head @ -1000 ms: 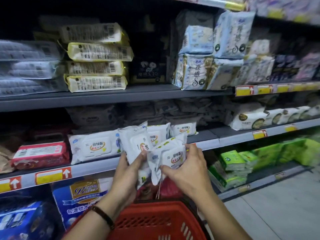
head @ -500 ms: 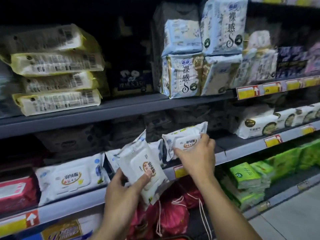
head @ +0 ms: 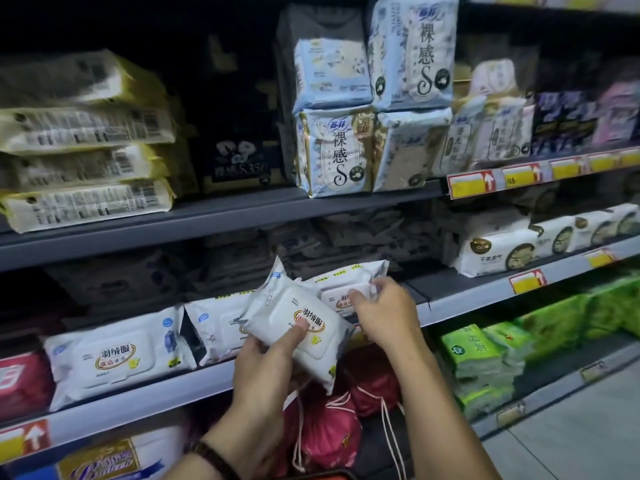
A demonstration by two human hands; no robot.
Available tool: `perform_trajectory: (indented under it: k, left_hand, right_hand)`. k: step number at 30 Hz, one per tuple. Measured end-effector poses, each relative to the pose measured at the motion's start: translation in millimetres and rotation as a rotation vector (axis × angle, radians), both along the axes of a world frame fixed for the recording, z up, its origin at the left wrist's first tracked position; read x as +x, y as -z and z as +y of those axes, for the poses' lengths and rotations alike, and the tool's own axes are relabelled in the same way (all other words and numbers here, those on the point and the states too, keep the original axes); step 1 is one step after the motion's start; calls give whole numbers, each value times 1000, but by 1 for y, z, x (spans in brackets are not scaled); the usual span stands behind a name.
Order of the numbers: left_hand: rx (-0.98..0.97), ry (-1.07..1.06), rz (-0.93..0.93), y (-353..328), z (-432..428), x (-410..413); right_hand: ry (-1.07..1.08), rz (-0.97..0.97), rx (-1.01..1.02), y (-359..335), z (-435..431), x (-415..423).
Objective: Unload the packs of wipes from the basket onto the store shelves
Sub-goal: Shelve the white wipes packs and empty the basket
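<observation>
White wipes pack [head: 298,327] gripped by the left hand [head: 263,368] half hides a second pack [head: 343,275] just behind it, pinched by the right hand [head: 384,313] on the shelf [head: 485,299], while below the wrists only a red sliver of basket [head: 329,476] shows.

Right hand [head: 381,317] moved first pack [head: 346,275] onto shelf [head: 485,299]; left hand [head: 263,368] raised second pack [head: 287,317] beside it.
</observation>
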State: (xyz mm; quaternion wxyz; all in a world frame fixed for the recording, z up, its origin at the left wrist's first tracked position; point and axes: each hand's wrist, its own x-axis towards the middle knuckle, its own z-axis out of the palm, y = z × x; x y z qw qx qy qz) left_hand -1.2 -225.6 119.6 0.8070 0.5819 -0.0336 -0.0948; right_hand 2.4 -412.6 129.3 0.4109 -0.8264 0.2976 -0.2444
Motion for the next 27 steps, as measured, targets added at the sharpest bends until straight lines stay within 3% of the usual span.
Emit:
perform_trajectory:
  k: [4,7,9,16,19,23,25,27]
  left_hand:
    - [-24,61,7,-15,-31,-5]
    - [47,78,-81,-18,-57,-7]
    - [136,86,-206,-18,-71,-11]
    - [453,216,-655,-21,-96,-8]
    - [810,321,-998,-20,-99,9]
    - [1426,228,-1492,-16,-106,59]
    - [1585,212,-1671,-11,-110,80]
    - [1642,182,-1734,-1,-113,94]
  right_hand:
    - [-66,70,68,-36,-10,-29]
    - [-296,91,402,-47,-10,-43]
    - [-307,10,503,-44,-11,-44]
    - [-162,-182,433,-41,-48,-49]
    - [-22,-230,374,-29,-68,-50]
    - [244,-272,332,-12,-79,-46]
    - [364,-284,307,-4,-83,-42]
    - [423,-305,277,4,-86,-40]
